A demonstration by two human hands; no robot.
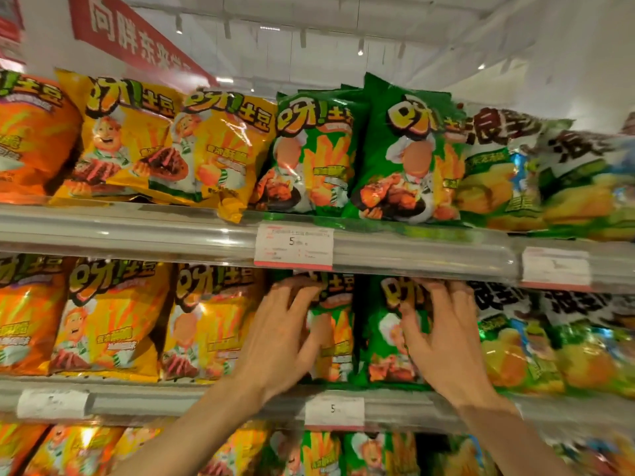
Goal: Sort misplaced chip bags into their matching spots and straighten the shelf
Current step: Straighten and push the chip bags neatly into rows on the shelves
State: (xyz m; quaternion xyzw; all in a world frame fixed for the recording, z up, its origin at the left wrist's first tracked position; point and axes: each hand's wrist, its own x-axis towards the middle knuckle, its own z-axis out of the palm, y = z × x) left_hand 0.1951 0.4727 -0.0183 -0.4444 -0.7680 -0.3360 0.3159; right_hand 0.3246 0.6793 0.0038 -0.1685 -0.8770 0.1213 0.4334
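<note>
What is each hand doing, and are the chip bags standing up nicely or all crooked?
Left hand: fingers spread, pressing the left green chip bag on the middle shelf.
Right hand: fingers spread, resting on the right green chip bag beside it.
Both green bags: upright, side by side.
Yellow chip bag on the top shelf: tilted, its bottom corner hanging over the shelf edge.
White price tag: clipped on the top shelf rail.

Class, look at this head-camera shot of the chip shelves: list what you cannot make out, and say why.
- Small print on the upper price tag: too small and blurred.
- Fronts of the two green bags on the middle shelf: partly covered by the left hand and right hand.
- Far-right bags: motion-blurred.
- Bottom shelf bags: cut off by the frame edge.
</note>
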